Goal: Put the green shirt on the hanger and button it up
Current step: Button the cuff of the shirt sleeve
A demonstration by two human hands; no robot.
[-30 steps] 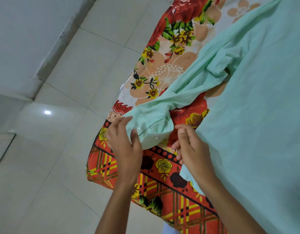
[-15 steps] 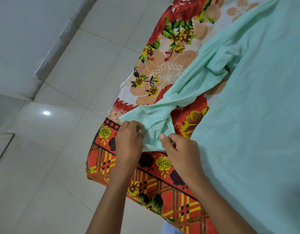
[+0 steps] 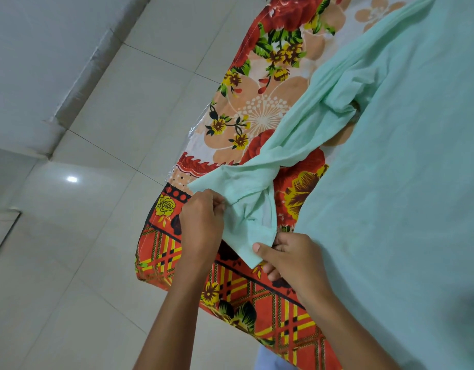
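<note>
floral bedsheet (image 3: 260, 124) | green shirt (image 3: 390, 156) on it | left hand (image 3: 201, 225) – right hand (image 3: 294, 259) – each grip pinching sleeve cuff (image 3: 246, 228)

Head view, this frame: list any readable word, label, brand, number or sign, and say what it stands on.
None can be read. The green shirt and its cuff, pinched by the left hand and the right hand, show no tag or print. The floral bedsheet has only flowers and checks. The floor tiles are unmarked.
</note>
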